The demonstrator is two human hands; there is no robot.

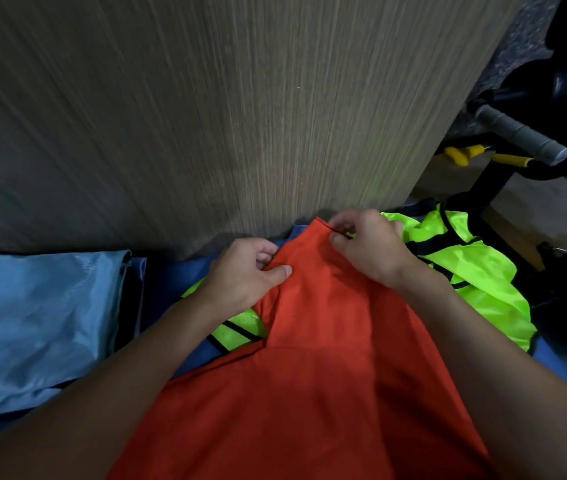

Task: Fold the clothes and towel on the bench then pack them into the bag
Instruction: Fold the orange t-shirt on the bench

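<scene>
Our left hand [249, 273] is pinching the orange garment's [327, 368] far left edge, and our right hand [368, 251] is pinching its far corner. We are holding it over a neon green vest [479, 271] on the blue bench [164, 282], a light blue bag [32, 323] lying at the left.

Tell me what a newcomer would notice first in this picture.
The bright orange garment fills the lower centre, and the left hand and right hand pinch it near its far end. A neon green vest lies under it, showing mostly to the right. Light blue fabric, perhaps the bag, lies at the left.
</scene>
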